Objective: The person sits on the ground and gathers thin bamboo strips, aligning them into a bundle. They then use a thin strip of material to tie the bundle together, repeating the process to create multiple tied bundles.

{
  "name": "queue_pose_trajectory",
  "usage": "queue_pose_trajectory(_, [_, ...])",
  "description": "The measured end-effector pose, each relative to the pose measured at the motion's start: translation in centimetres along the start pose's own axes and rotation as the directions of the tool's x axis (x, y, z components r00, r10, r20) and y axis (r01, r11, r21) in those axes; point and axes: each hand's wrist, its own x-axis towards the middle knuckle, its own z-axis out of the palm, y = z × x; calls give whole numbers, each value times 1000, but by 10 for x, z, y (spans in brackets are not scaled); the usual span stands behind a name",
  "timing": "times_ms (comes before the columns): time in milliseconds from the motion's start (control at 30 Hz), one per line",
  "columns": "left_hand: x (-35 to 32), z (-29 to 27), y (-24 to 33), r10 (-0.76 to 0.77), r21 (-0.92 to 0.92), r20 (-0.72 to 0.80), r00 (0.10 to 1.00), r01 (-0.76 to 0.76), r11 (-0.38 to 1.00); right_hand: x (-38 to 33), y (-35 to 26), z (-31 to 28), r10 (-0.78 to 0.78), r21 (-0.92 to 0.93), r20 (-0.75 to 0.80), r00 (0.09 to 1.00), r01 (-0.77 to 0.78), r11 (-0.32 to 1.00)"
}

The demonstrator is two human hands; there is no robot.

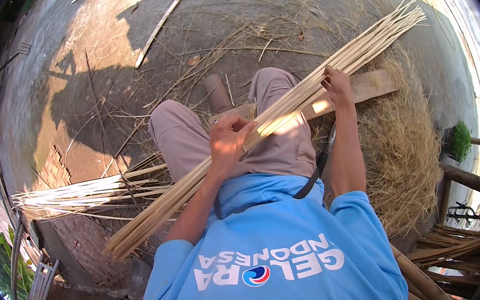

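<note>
A long bundle of pale bamboo strips runs diagonally across my lap, from the lower left to the upper right. My left hand is closed around the bundle near its middle, over my thigh. My right hand grips the same bundle farther up, near a wooden plank that lies under the strips. I am seated, in a blue shirt and greyish trousers.
A second heap of bamboo strips lies on the concrete ground at my left, partly on a woven mat. A mound of dry shavings sits at my right. Bamboo poles and a wooden frame stand at the right edge.
</note>
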Motion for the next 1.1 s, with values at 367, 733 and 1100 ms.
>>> queue_pose_trajectory(367, [-2,-3,-6,360,127,102,927,-371,920,-69,-51,-1,-160,165,-84,983,172,971])
queue_pose_trajectory(733, [-8,5,-9,403,422,213,890,-456,784,-42,-9,-20,-51,216,-27,998,56,975])
queue_pose_trajectory(1100, [1,-6,-11,693,392,371,618,-781,486,-216,71,38,26,-440,572,820,280,853])
